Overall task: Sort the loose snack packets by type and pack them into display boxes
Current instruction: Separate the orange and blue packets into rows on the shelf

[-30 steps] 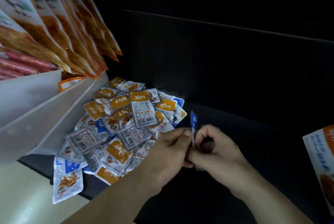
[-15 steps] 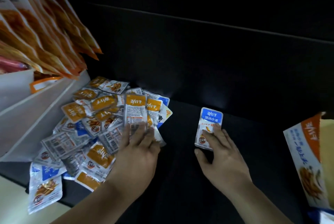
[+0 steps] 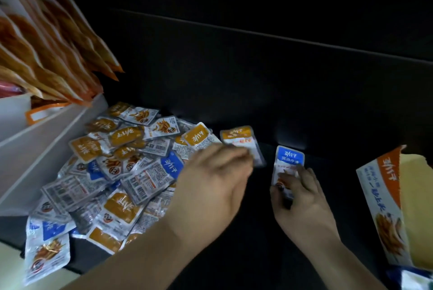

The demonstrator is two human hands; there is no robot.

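Evidently the sorting is at an early stage: a heap of loose packets (image 3: 121, 172), orange-topped and blue-topped mixed, some face up and some face down, covers the dark table (image 3: 257, 243), and only two packets lie clear of it. The blue-topped packet (image 3: 289, 161) lies flat and face up well to the right of the heap. The right hand (image 3: 302, 198) rests on its lower half with fingers fairly straight and spread, the thumb beside the lower left corner. That grip is a flat press rather than a pinch, which I judge is meant to seat the packet as the start of a blue stack and stop it sliding. Between the heap and that packet, the left hand (image 3: 210, 186) reaches to an orange-topped packet (image 3: 241, 140) just off the heap's right edge. Its fingers are close together over the packet's lower part, but motion blur hides whether they pinch it or only push it, so I cannot tell that grip. Holding the orange one apart from the blue one suggests a separate stack for each type. Farther right of the heap than both hands sits an opened display box (image 3: 384, 196), ragged at its top, likely awaiting one sorted type. Left of the heap, a white tray (image 3: 46, 140) holds large orange pouches (image 3: 46, 55) that lean out above the heap's far left side.
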